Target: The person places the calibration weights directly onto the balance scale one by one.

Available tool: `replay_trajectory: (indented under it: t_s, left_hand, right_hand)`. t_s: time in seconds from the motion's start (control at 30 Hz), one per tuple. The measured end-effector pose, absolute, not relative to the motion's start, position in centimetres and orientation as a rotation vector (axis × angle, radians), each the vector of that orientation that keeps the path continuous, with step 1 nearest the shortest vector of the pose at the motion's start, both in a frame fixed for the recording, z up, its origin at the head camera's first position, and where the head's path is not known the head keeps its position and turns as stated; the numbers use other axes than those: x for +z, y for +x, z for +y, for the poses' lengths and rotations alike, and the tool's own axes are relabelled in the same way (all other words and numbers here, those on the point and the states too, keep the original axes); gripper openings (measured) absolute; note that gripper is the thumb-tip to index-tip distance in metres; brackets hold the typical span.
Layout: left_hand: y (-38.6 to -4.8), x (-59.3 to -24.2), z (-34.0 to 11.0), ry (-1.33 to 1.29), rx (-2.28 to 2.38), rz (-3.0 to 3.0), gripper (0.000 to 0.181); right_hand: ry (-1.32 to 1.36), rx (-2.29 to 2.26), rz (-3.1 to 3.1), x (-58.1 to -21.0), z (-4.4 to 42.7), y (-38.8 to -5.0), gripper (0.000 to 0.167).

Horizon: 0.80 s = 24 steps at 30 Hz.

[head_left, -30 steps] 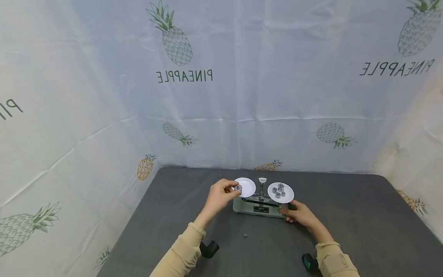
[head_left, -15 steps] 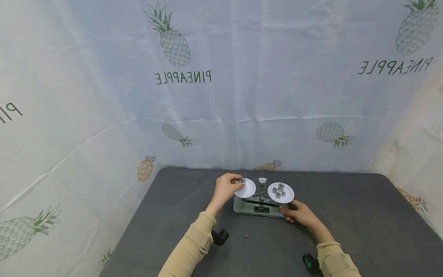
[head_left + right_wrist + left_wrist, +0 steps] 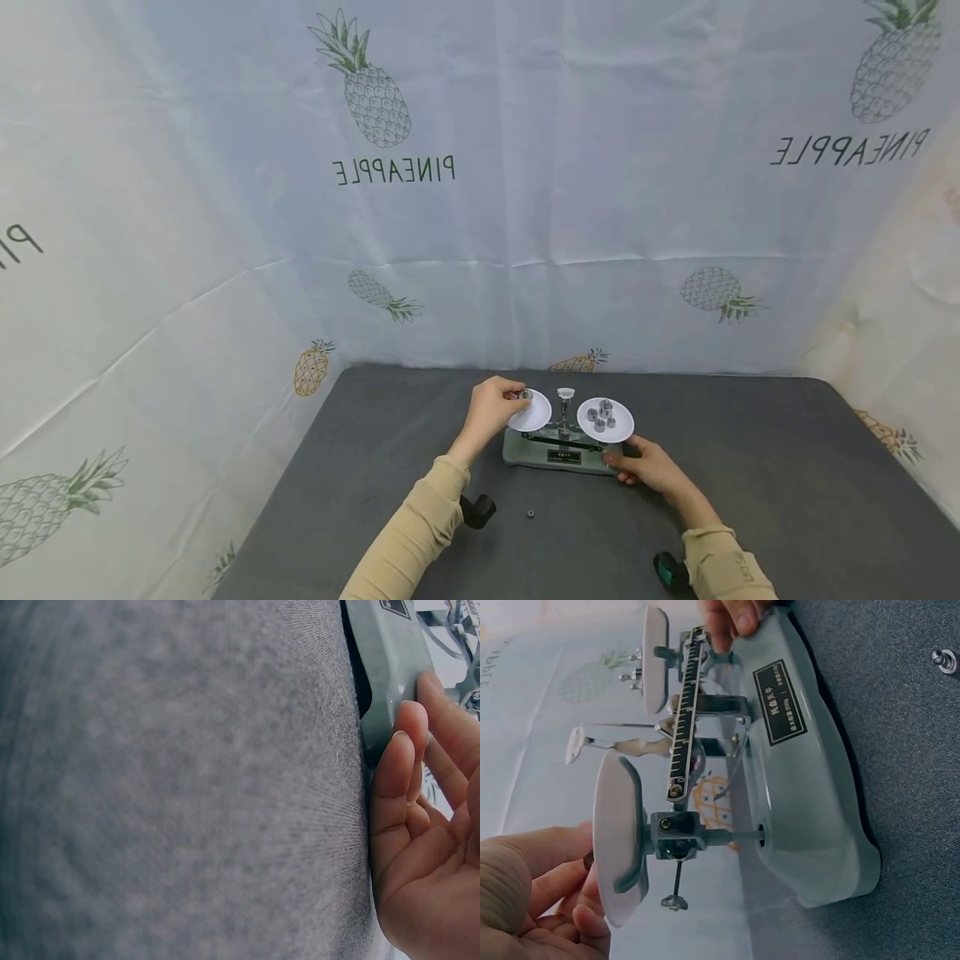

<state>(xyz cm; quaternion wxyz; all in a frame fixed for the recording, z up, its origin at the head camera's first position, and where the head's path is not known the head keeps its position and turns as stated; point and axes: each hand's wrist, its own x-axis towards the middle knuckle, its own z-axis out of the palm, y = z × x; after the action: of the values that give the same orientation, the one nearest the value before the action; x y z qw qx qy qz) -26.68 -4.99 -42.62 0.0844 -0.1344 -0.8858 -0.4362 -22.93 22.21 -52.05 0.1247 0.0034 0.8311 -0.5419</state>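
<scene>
A pale green beam balance stands on the grey table, carrying two white pans. At its left pan, my left hand pinches a silvery metal weight; the left wrist view shows these fingers at the pan's rim, with most of the weight hidden. Several similar weights stand on the right pan. My right hand holds the right end of the balance's base, its fingers against the base in the right wrist view.
One small knobbed weight lies on the grey tabletop in front of the balance. Behind the table hangs a pale curtain printed with pineapples.
My left hand has carried the weight rightward and a little away from me, to the far side of the left pan. The right hand keeps its place on the base.
</scene>
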Motion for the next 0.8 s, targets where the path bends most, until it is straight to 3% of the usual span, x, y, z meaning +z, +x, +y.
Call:
replay_trajectory:
  t_s: [0.47,0.8]
  left_hand:
    - [-26.5,-41.8,-4.9,-0.425,-1.294,-2.628,0.036]
    - [-24.3,-41.3,-6.0,-0.529,-1.264,-2.555,0.024]
  right_hand:
    - [0.029,-1.565,2.436,-52.0,22.4,-23.0,0.071]
    - [0.038,-1.547,2.443,-52.2,22.2,-23.0,0.074]
